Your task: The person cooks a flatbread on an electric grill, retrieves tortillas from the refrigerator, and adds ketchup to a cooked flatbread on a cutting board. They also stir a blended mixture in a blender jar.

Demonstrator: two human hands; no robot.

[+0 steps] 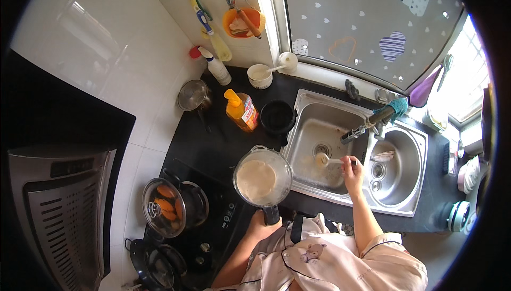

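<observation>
My left hand [263, 227] grips the black handle of a clear pitcher [262, 177], which holds a beige, milky liquid and stands just left of the sink. My right hand [353, 173] holds a brush [328, 160] with a pale round head and a light handle. The brush head is over the large basin of the steel double sink [319, 115], near the drain. Above it the faucet [359, 131] has a teal cloth tied round it.
On the counter stand a black pot [278, 117], an orange soap bottle [242, 111], a white tub [260, 76] and a small lidded saucepan [194, 95]. The hob [223, 211] bears a glass-lidded pot [164, 207] with orange pieces inside. A range hood [64, 207] is at the left.
</observation>
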